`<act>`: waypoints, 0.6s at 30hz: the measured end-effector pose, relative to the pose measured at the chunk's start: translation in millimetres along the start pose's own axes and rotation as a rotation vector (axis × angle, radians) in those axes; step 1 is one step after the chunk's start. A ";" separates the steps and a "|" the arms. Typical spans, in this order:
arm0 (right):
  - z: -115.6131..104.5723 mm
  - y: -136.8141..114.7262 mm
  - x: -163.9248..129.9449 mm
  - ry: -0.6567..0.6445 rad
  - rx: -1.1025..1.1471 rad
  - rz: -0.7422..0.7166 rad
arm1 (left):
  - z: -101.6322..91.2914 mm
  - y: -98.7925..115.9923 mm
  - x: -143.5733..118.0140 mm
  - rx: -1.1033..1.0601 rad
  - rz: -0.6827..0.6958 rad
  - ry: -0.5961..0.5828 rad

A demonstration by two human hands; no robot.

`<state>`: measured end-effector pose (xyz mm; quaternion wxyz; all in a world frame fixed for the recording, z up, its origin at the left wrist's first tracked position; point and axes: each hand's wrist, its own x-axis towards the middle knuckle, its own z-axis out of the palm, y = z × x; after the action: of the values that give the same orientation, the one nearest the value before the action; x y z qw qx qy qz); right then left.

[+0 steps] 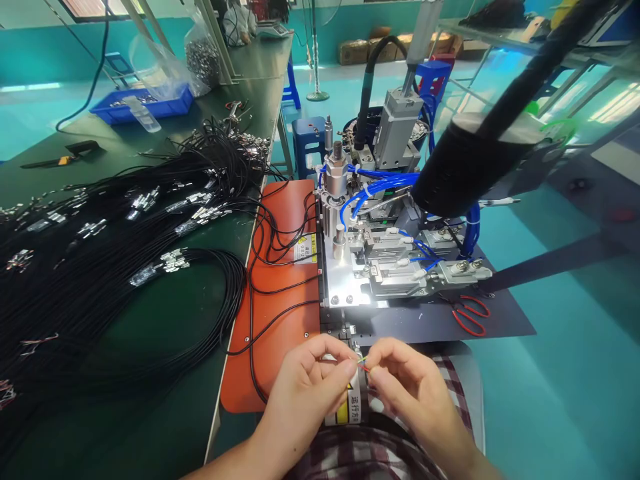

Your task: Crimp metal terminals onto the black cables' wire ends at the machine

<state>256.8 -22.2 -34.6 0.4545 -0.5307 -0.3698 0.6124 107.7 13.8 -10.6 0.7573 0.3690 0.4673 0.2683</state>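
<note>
From where I stand, a seated person's two bare hands meet at the near middle. The left hand [315, 380] pinches thin coloured wires [363, 364], red and yellow-green, between thumb and forefinger; the right hand [415, 387] grips them in the same way from the right, fingertips close to the left's. The wires bridge the small gap between the hands, above a checked garment [345, 460] on the person's lap.

Just beyond the hands stands a metal machine [343, 270] with blue air tubes [387, 183]. An orange cover [295, 333] lies along its left side, black cables trailing across it. Red-handled pliers [459, 310] lie on a dark plate [505, 323] to the right.

On the left, a dark green table [185, 327] holds heaped black cables [125, 173] with silvery ends, and a neat coil [233, 287] near its edge. Farther off sit a blue tray [175, 109] and a clear bag [203, 63] of small parts.
</note>
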 end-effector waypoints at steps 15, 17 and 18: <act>-11.9 1.8 18.0 -0.295 0.113 0.056 | -2.0 1.4 -1.0 0.094 -0.089 -0.041; -12.3 -2.3 16.6 -0.276 0.030 0.018 | -3.1 -1.2 -1.1 0.101 -0.081 -0.051; -11.8 -3.9 15.7 -0.257 0.010 0.012 | -3.3 -2.1 -1.0 0.093 -0.073 -0.053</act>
<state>268.7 -6.4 -37.8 0.4025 -0.4478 -0.4187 0.6799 104.3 12.8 -12.7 0.7607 0.3934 0.4721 0.2089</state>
